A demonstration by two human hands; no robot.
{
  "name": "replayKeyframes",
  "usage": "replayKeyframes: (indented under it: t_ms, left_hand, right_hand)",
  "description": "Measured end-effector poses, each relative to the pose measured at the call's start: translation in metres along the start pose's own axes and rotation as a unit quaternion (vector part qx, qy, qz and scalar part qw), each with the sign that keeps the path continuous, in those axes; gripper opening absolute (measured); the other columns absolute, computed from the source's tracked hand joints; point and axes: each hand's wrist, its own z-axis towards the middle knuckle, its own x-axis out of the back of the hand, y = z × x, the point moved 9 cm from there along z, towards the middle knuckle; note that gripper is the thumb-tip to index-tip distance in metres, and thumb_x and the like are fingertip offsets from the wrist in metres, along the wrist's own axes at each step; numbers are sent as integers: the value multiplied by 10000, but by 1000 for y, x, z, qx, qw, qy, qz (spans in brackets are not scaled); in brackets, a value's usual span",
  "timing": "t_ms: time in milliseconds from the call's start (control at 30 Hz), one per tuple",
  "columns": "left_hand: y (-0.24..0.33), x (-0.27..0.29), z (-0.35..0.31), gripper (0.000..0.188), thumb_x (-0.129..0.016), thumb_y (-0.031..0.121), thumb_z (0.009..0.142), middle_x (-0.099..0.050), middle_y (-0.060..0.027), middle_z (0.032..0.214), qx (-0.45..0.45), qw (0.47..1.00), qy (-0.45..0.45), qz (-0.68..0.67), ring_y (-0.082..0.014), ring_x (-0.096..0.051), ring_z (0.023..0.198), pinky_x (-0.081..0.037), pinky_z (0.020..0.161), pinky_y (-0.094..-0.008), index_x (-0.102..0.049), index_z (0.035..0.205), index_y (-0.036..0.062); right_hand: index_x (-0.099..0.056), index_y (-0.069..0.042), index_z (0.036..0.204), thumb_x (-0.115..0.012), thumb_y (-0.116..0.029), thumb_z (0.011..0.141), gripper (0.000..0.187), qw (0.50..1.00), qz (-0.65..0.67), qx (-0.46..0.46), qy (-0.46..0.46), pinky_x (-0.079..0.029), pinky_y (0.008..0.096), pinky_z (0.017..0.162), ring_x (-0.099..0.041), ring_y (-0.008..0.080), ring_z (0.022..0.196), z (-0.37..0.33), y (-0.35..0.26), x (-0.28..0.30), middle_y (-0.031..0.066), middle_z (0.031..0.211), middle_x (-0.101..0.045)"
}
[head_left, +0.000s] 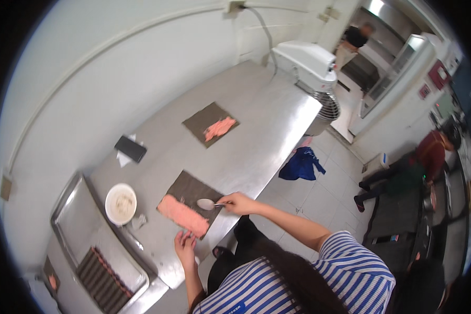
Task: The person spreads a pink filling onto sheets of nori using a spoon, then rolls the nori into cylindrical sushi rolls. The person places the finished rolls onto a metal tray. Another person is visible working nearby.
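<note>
My right hand (238,203) is closed round the handle of a metal spoon (206,204), whose bowl hangs over a dark, square, seaweed-like sheet (189,184). A thick band of pink paste (183,215) covers the near-left part of that sheet. My left hand (184,247) is at the near end of the band, by the sheet's edge, fingers apart and holding nothing I can see. Farther up the table lies a second dark sheet (198,124) with a smaller, uneven patch of pink paste (220,129).
A white bowl (121,204) with pale residue stands left of the near sheet, beside a metal tray (70,225) of dark rolls (102,280). A black phone (130,148) lies near the wall. A white mixer (306,60) adjoins the steel table (246,99). Two people are farther off.
</note>
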Motion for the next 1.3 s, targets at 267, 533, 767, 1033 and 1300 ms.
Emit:
replayKeyframes:
  t_ms: [267,533,767,1033,1300]
  left_hand:
    - [-1,-4,3,502,-515,78,904,-556,-158,1216,23,999,9,-35,-237,-596,1049,-468,886,-341,-333,1361,-23]
    - [-2,-15,4,510,-503,149,942,-490,-204,1333,39,996,-33,-67,-304,-519,1212,-411,1004,-398,-303,1381,-19]
    - [-7,-15,8,493,-496,146,947,-461,-199,1358,47,996,-33,-66,-302,-505,1227,-394,1020,-402,-312,1379,-6]
    - [-4,-17,4,469,-484,113,938,-484,-167,1324,44,997,-31,-49,-286,-522,1207,-404,997,-395,-331,1370,12]
    - [-12,-13,10,467,-501,106,926,-500,-138,1299,44,997,-32,-62,-260,-539,1180,-407,967,-375,-350,1360,27]
  right_hand:
    - [-620,-34,1071,-383,59,880,318,965,255,-64,7,-512,244,636,-605,95,697,62,50,-53,28,817,-623]
    - [-615,-13,1047,-376,67,873,306,971,229,-66,32,-534,264,644,-647,122,742,73,58,-42,43,819,-633]
    - [-628,0,1007,-391,71,840,298,981,179,-46,55,-533,271,643,-645,122,696,73,53,-40,60,767,-646]
    - [-630,-2,984,-403,72,807,298,987,137,-49,66,-509,276,618,-626,119,642,73,50,-38,50,724,-640]
    - [-629,-12,994,-422,54,815,282,989,118,-41,81,-504,276,614,-623,122,635,73,51,-39,49,716,-633]
